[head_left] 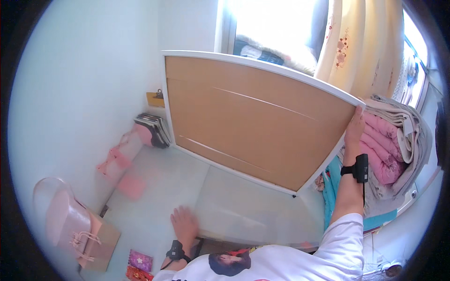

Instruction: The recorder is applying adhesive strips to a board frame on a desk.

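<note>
A large framed board [253,119], brown on the side facing me and edged in white, stands tilted on the pale table [220,210]. Two thin light lines run across its brown face. My right hand [355,126] grips the board's right edge near the top corner; the fingers behind it are hidden. Low and left of the board, my left hand [184,224] hovers over or rests on the table near its front edge, I cannot tell which. It is slightly blurred, its fingers are spread and it holds nothing. A dark device is strapped to each wrist.
Folded pink and grey bedding [386,145] is piled at the right. Against the left wall stand a pink bag [68,215], a pink box-like item [122,159] and several upright thin books or folders [157,131]. A purple packet [139,260] lies near me. Yellow curtains [356,51] hang behind.
</note>
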A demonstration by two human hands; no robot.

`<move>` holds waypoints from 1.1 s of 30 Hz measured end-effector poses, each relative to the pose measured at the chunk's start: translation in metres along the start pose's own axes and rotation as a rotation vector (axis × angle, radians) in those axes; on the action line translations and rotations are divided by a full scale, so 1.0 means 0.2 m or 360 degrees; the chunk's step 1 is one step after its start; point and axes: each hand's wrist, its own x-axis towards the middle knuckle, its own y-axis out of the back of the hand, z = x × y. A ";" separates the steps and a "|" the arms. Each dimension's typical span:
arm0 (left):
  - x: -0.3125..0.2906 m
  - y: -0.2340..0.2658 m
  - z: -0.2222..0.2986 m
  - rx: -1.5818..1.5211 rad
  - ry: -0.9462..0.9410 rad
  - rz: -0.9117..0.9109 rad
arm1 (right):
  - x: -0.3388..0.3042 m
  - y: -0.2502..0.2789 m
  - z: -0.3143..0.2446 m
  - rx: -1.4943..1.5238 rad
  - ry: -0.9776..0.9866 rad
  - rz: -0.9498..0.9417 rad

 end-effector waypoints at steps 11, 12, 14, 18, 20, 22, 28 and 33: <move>0.05 -0.02 -0.01 -0.0010 -0.0087 0.0112 | -0.20 0.35 0.12 -0.0898 0.0734 0.0386; 0.06 -0.01 -0.03 -0.0098 -0.0084 0.0036 | -0.25 0.38 0.11 -0.0889 0.0721 0.0360; 0.07 -0.01 -0.09 -0.0302 0.0021 -0.0133 | -0.39 0.40 0.03 -0.0151 0.0179 0.0235; 0.16 0.16 -0.22 -0.1897 0.0629 -0.0024 | -0.67 0.60 0.09 -0.0646 0.0355 0.0448; 0.23 0.36 -0.26 -0.2473 0.0653 0.0109 | -0.81 0.70 0.14 -0.0428 0.0356 0.0548; 0.27 0.48 -0.32 -0.2804 0.0497 0.0237 | -0.96 0.76 0.08 0.0672 0.0393 0.0053; 0.23 1.07 -0.26 -0.3458 -0.0152 0.0207 | -1.29 0.86 0.04 0.1172 0.0620 -0.0479; 0.14 1.10 -0.25 -0.3524 -0.0046 0.0300 | -1.43 0.91 0.13 0.1065 0.0638 -0.0594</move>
